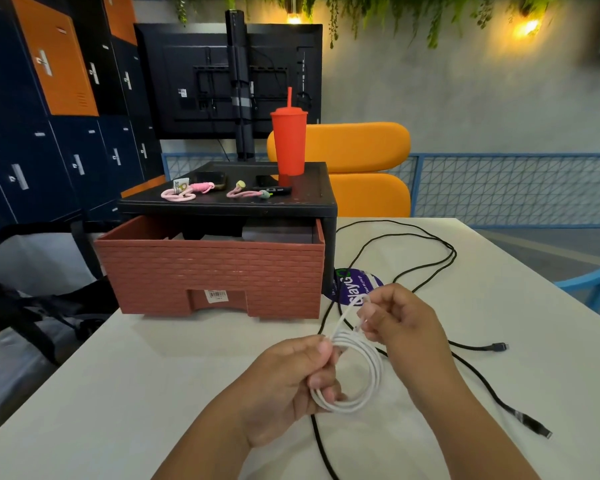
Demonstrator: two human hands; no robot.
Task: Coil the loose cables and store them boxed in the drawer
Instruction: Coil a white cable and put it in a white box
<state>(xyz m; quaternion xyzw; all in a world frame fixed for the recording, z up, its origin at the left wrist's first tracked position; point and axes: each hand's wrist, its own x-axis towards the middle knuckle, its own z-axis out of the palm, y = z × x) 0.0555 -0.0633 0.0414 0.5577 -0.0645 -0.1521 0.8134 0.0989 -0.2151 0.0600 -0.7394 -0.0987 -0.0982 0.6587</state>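
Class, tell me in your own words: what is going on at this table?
A person is coiling a white cable above the table: the left hand grips the loops, the right hand pinches the loose end. A black cable lies uncoiled on the table. The brick-patterned drawer stands open.

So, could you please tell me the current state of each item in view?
white cable: mostly coiled, loops gripped by left hand, free end pinched by right hand.
black cable: uncoiled, sprawled loose on the table.
brick-pattern drawer: pulled open.
red tumbler: upright, lid and straw on, atop the drawer unit.
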